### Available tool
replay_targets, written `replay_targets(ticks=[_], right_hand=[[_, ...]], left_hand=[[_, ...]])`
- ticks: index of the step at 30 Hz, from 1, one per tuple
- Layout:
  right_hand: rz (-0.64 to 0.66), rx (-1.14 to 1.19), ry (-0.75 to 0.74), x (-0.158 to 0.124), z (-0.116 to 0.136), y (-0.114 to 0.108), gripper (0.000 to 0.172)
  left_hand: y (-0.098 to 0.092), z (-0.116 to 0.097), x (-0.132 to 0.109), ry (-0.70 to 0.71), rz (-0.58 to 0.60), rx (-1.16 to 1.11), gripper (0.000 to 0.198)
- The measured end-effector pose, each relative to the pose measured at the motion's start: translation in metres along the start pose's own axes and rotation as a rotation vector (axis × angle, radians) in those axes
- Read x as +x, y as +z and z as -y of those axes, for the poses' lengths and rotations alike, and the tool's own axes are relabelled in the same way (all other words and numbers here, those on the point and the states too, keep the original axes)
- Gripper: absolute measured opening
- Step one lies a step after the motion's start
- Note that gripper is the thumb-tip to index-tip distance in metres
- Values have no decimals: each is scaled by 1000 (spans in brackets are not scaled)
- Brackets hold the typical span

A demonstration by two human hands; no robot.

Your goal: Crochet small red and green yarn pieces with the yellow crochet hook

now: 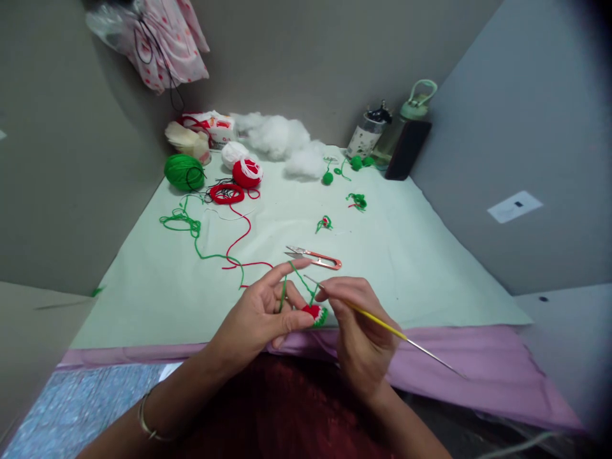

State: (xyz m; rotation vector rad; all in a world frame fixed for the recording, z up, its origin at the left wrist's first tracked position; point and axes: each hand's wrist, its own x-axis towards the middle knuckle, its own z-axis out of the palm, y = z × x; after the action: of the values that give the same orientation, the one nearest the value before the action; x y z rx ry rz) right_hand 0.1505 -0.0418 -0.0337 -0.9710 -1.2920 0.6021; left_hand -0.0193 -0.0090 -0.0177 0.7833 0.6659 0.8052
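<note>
Currently: red crochet piece [313, 312], white-and-green edging [324, 315] formed, pinched in left hand [261, 312] at near edge of table [430, 274]; right hand [362, 325] grips yellow hook [377, 320]; green yarn [300, 278] attached, seemingly unfinished.

head-worn view | faces forward, down | hands [262, 312] near, table [421, 268] beyond

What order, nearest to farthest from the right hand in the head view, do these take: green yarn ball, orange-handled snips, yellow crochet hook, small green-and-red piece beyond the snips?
1. Yellow crochet hook: held in the right hand.
2. Orange-handled snips: just beyond the hands.
3. Small green-and-red piece: beyond the snips.
4. Green yarn ball: far left.
</note>
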Motion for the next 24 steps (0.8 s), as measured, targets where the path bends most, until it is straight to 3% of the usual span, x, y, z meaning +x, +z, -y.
replay_targets(ticks=[5, 14, 24], right_hand=[[39, 6, 12, 7, 0, -3, 28], [33, 196, 125, 11, -2, -14, 21], [175, 164, 67, 8, 5, -13, 24]], left_hand=[[-3, 6, 0, 40, 8, 6, 51], [-5, 4, 0, 47, -50, 43, 39], [0, 1, 3, 137, -136, 60, 29]])
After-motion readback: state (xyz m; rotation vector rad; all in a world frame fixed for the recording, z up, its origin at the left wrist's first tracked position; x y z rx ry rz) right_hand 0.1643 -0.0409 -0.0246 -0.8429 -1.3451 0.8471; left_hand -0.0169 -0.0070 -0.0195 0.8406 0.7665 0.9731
